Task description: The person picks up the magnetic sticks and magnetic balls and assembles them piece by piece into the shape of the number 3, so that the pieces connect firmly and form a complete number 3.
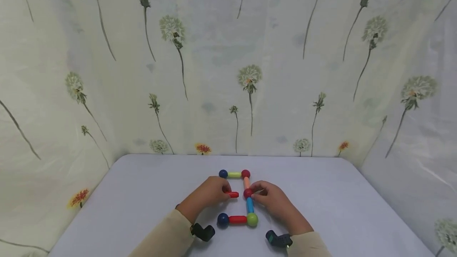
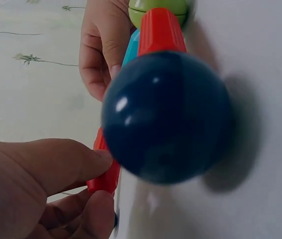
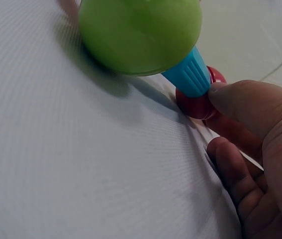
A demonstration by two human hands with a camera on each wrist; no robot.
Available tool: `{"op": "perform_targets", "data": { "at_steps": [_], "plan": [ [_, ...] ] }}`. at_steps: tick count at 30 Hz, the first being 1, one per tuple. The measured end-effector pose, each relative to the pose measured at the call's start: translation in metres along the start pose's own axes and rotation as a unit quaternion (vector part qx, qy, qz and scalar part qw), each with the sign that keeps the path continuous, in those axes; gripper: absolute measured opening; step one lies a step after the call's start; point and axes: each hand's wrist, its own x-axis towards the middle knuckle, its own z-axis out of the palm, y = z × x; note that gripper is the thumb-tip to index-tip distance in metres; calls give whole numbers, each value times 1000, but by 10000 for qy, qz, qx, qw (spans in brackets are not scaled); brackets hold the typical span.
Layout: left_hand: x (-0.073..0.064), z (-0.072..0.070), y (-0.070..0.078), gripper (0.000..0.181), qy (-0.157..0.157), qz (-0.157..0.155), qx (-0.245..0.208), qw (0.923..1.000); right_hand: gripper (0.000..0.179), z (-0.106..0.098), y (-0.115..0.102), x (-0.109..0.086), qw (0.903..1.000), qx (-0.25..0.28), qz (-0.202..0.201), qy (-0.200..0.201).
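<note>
My left hand pinches a short red rod between thumb and fingers; its free end points toward the middle red ball, a small gap between them. That ball is gripped by my right hand at its right side, thumb tip by the blue rod in the right wrist view. From the ball, a peach rod runs back to another red ball, and the blue rod runs forward to a green ball. A second red rod joins the green ball to a dark blue ball.
At the back, a yellow-green rod links the far red ball to another dark blue ball. All this lies on a white table. Behind it hangs a flower-print curtain. Dark wrist devices sit at both sleeves.
</note>
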Motion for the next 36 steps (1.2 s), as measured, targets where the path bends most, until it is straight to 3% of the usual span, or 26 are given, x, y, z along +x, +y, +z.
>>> {"op": "perform_targets", "data": {
  "at_steps": [8, 23, 36],
  "plan": [
    [5, 3, 9, 10, 4, -24, -54, 10000, 24, -2, -1, -2, 10000, 5, -26, -37],
    [5, 9, 7, 12, 175, -21, -327, 9993, 20, -2, -1, -1, 9999, -91, -121, -2],
    [0, -1, -2, 13, 332, -133, -677, 9971, 22, 1, 0, 2, 9995, -276, -1, 131]
  ]
}}
